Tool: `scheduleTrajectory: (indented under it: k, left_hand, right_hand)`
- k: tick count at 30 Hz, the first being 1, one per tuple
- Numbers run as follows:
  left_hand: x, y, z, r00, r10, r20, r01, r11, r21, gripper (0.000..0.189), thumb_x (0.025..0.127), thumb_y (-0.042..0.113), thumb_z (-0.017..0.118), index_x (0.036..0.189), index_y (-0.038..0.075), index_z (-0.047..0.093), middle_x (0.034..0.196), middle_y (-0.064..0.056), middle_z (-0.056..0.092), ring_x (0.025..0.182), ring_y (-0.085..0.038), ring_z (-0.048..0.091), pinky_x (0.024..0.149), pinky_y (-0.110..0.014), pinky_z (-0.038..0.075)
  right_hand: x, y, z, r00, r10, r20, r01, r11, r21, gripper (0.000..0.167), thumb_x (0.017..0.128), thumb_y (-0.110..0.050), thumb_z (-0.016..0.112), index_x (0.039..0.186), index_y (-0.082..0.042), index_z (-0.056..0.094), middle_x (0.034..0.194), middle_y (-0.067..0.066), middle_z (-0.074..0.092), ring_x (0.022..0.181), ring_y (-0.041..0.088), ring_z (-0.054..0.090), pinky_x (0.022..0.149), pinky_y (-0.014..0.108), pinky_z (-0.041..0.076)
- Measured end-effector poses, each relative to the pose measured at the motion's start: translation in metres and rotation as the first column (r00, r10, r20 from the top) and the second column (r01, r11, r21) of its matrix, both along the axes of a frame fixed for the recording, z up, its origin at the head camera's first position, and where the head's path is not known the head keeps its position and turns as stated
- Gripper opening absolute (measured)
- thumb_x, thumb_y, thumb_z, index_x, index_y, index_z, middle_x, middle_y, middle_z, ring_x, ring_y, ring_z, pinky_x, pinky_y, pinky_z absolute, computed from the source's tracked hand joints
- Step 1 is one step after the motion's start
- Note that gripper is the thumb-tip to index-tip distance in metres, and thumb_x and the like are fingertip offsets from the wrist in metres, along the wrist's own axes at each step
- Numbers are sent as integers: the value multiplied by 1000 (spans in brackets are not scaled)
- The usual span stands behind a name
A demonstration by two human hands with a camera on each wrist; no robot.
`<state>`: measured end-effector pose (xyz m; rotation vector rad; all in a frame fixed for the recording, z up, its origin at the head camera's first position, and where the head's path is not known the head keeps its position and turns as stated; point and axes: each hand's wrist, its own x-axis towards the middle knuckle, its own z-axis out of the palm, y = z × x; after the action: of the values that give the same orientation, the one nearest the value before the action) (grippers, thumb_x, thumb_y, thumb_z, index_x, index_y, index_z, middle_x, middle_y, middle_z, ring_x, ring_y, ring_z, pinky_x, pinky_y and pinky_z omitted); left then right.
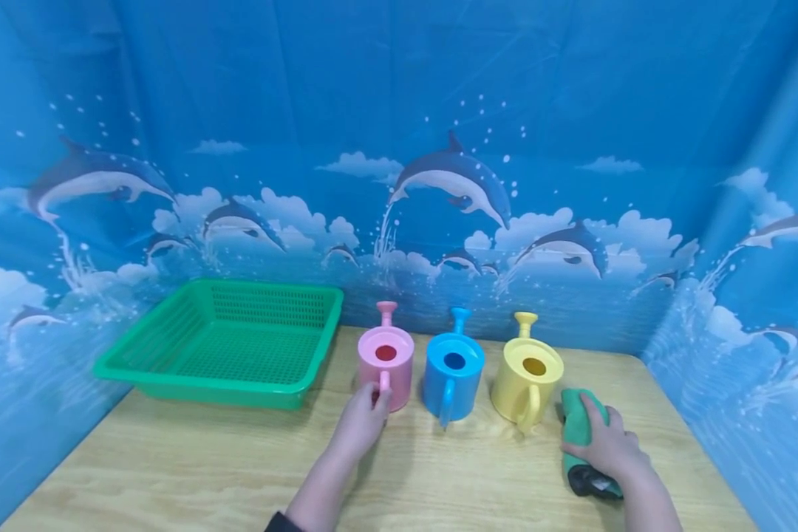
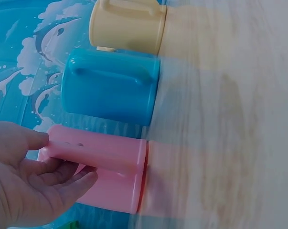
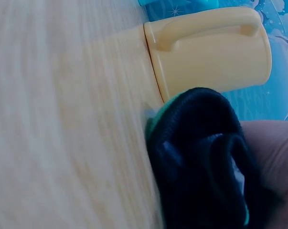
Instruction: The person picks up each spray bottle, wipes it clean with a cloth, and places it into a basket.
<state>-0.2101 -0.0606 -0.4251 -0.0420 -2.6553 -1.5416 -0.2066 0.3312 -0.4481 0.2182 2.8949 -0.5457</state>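
Note:
My left hand (image 1: 364, 423) is at the handle of the pink watering can (image 1: 400, 373). In the left wrist view the thumb lies over the handle's upper end, and the fingers reach in behind it. The can stands upright. To its right are a blue watering can (image 1: 468, 388) and a yellow watering can (image 1: 513, 384), both upright with handles towards me. At the far right my right hand (image 1: 612, 447) grips a bundled green cloth item (image 1: 575, 420) with a black end from above. In the right wrist view its dark folded end (image 3: 196, 143) faces the camera, hiding most of the hand.
A green plastic basket (image 1: 222, 384) with mesh walls stands at the left back of the wooden table (image 1: 479, 480). Behind everything hangs a blue curtain (image 1: 346, 74) printed with dolphins, which also runs along both sides. The spouts point towards it.

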Motion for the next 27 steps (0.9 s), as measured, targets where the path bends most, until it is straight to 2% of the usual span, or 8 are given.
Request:
scheduleTrajectory:
  k: [4,10,16,19,27]
  left_hand:
    - [1,-1,2,1000,7,17,-7,1000,-2,23,100,20,50,106,-1,57,91,-11,62,87,-24,59,80,-43,52]
    - [1,-1,8,999,19,32,-19,1000,13,29,100,24,50,111,-1,57,98,-13,63,92,-25,60,83,-45,52]
    - [3,-2,8,997,61,-37,-61,998,2,27,100,24,50,106,-1,58,100,-15,63,93,-27,60,84,-47,50]
    - [3,-1,7,995,88,-51,-87,996,12,27,100,25,49,105,0,58,102,-16,64,95,-29,61,85,-48,51]
    - [1,-1,10,989,125,-75,-117,989,95,28,103,26,46,99,0,56,93,-13,63,89,-26,61,81,-45,51]
  right_hand:
    - [0,1,3,1000,13,15,-13,1000,2,109,78,-63,68,151,-8,7,137,43,13,103,74,36,76,76,41]
    - [-4,3,8,1000,22,17,-22,1000,17,102,79,-53,73,149,-5,15,134,45,21,103,72,40,75,73,43]
    - [-4,4,9,999,31,20,-32,998,52,92,80,-43,74,147,-3,24,130,47,30,102,66,47,76,68,46]
    - [-3,6,10,999,44,16,-45,996,76,88,79,-37,75,145,-2,29,127,46,35,101,62,51,77,66,47]
    - [-5,10,9,999,51,4,-51,992,112,85,77,-37,77,143,-5,35,121,41,45,101,57,54,73,63,48]
